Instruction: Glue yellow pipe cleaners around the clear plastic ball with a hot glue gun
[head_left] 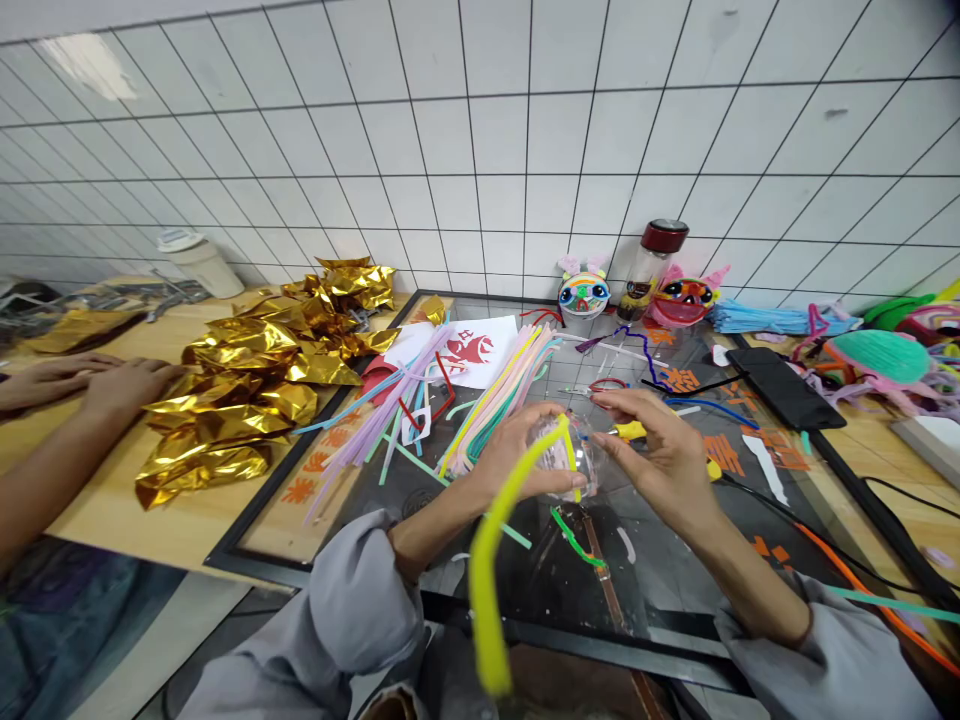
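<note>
My left hand (pixel 517 455) is closed round a clear plastic shell (pixel 555 458), thumb across its near side. A yellow chenille stem (pixel 491 580) lies over the shell, and its long loose end curves up toward the camera. My right hand (pixel 667 460) is beside the shell on the right, thumb and forefinger apart, with nothing visible between them. A yellow-ended tool (pixel 630 430) is partly hidden behind this hand, and a dark cord comes from its far side. Beneath my hands, a green stem piece (pixel 576 538) lies on the clear-topped black mat (pixel 525 590).
Bundled pastel stems (pixel 495 395) and lilac stems (pixel 390 410) lie left of centre. Gold foil (pixel 247 360) covers the left, near another person's hands (pixel 127 380). Two decorated animal heads (pixel 585 292) and a glass bottle (pixel 649 265) stand against the wall. A black phone (pixel 787 385) lies right.
</note>
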